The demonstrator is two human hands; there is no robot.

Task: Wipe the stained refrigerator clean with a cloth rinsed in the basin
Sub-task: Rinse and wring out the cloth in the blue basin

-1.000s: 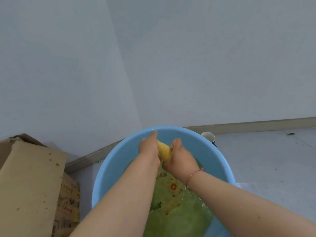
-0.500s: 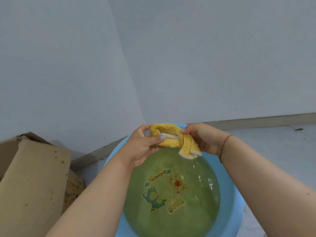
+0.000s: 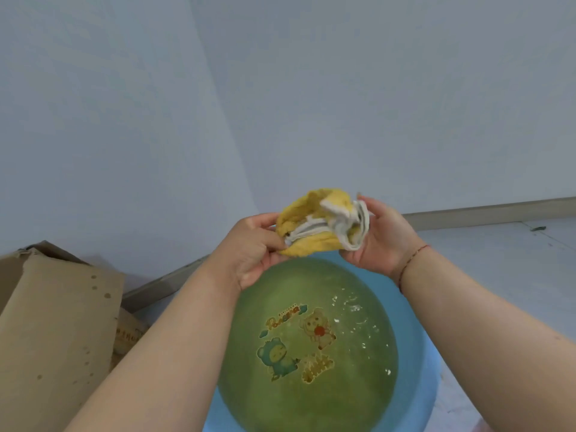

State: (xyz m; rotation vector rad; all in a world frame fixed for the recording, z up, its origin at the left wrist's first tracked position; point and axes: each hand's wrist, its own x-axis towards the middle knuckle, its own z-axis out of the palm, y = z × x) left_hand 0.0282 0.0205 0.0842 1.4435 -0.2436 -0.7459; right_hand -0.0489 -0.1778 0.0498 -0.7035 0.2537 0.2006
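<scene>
Walls: two pale grey walls (image 3: 374, 88) meet in a corner behind the basin, with a baseboard (image 3: 486, 210) running along the floor.
Floor: light grey floor (image 3: 505, 263) to the right of the basin.
Cardboard box: a brown box (image 3: 53, 332), spotted with small dark marks, stands at the left, near the basin.
Basin: a light blue plastic basin (image 3: 417, 353) sits on the floor and holds murky green water (image 3: 311, 400); a cartoon animal print (image 3: 296, 344) shows through the water on its bottom, and the surface ripples toward the right.
Cloth: a bunched yellow cloth with white edging (image 3: 324, 226) is held in the air above the basin's far rim, clear of the water.
Left hand: the left hand (image 3: 252, 247) pinches the cloth's left end between thumb and fingers.
Right hand: the right hand (image 3: 380, 241), a thin red string at its wrist, grips the cloth's right end, fingers curled behind it.
</scene>
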